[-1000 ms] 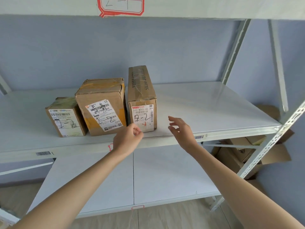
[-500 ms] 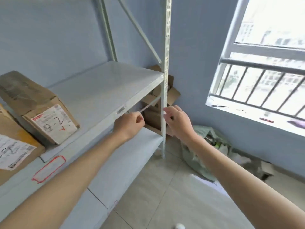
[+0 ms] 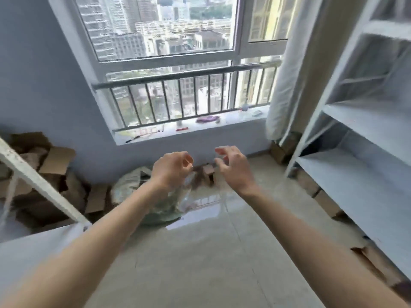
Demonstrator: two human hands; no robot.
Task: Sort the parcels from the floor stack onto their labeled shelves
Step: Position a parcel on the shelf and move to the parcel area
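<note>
Parcels (image 3: 205, 174) beyond both empty hands.

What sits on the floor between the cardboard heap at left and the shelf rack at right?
In the head view, a green plastic bag and small brown boxes by the wall; bare tile nearer.

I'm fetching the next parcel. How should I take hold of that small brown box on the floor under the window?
Probably grip the small brown box by its two side faces, one hand each, reaching down from above and in front. It stands against the wall beside a plastic bag, so its back is closed off. Both the left hand and right hand are empty.
</note>
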